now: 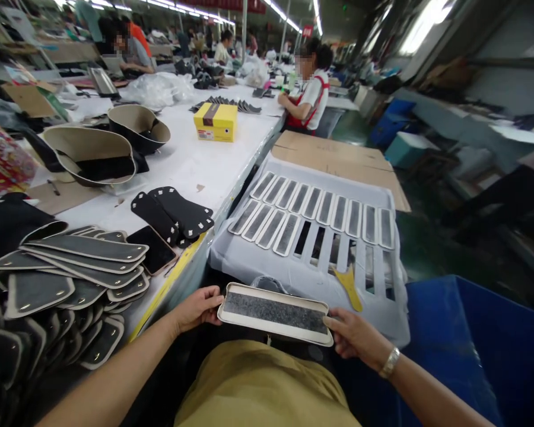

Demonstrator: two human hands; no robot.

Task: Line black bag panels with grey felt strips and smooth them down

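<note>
Close to my body I hold a long cream-edged panel (pixel 273 311) with a dark grey strip along its middle. My left hand (pixel 200 308) pinches its left end, thumb and fingers closed on the rim. At the other end my right hand (pixel 356 333), with a metal band on the wrist, grips the corner. Just beyond it is a grey slotted board (pixel 249 267), where two rows of similar flat pieces (pixel 311 203) lie. A yellow forked tool (pixel 350 287) rests on that board near its open slots.
Stacked grey panels with pale edges (pixel 89 252) cover the near left of the white table (pixel 222 163). Black shaped pieces (pixel 173 210), a dark phone-like slab (pixel 153 249), and a yellow box (pixel 216 122) lie there too. A blue bin (pixel 449 350) stands right. A co-worker (pixel 311 95) sits ahead.
</note>
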